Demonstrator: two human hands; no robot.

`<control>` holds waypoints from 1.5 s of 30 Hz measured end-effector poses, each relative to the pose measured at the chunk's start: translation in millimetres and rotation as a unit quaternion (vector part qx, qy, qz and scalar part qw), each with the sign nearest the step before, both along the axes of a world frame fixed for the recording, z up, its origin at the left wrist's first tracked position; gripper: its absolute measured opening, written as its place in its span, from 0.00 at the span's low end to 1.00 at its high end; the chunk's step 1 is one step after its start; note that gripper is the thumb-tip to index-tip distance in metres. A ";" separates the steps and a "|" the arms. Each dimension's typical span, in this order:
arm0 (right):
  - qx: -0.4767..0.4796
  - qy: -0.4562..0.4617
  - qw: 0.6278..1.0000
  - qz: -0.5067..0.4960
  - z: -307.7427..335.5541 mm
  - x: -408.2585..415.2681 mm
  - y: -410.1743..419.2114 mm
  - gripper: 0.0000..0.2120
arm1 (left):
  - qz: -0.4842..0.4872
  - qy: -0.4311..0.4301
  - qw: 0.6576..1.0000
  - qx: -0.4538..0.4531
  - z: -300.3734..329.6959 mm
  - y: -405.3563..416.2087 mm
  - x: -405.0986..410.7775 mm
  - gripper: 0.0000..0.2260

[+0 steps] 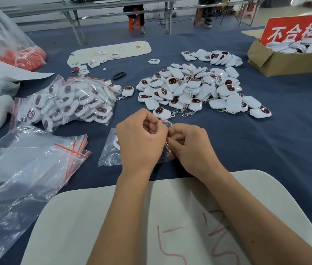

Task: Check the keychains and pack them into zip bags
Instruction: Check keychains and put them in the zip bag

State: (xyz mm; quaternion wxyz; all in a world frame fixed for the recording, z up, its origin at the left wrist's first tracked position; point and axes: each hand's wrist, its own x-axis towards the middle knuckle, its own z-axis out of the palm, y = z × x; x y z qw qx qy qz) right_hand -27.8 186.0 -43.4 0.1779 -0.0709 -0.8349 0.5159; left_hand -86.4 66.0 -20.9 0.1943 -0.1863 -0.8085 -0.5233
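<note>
My left hand (140,139) and my right hand (190,145) meet over the blue cloth, and both pinch the red-striped mouth of a small clear zip bag (167,153) between them. A second clear bag (110,150) with a white keychain partly inside lies under my left hand. A heap of loose white keychains (191,88) with dark faces and metal clips lies beyond my hands. To the left lies a pile of bagged keychains (71,101). Empty zip bags (34,161) are stacked at the near left.
A cardboard box (285,61) with a red sign holds more white keychains at the far right. A white board (151,220) with red marks lies under my forearms. Another white board (111,51) with loose parts lies at the back. Large plastic bags (0,35) sit at the far left.
</note>
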 end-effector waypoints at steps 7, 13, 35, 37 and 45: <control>-0.019 0.091 0.995 0.030 4.6 3.9 -3.3 0.21 | 0.043 0.010 0.999 0.007 -3.0 -1.7 -2.9 0.05; 0.120 0.089 0.974 -0.168 5.3 -32.4 14.3 0.14 | -0.027 -0.050 0.998 -0.039 -13.8 4.3 -1.6 0.07; -0.003 0.070 0.992 -0.105 1.1 1.8 11.7 0.22 | -0.115 -0.239 0.953 0.150 -12.5 14.3 -2.4 0.04; -0.053 0.076 0.991 -0.099 -0.3 3.3 12.2 0.20 | -0.129 -0.256 0.942 0.175 -11.3 12.3 -2.0 0.05; -0.120 0.056 0.990 -0.048 0.2 3.6 13.2 0.19 | -0.089 -0.258 0.951 0.146 -14.8 9.0 -7.3 0.05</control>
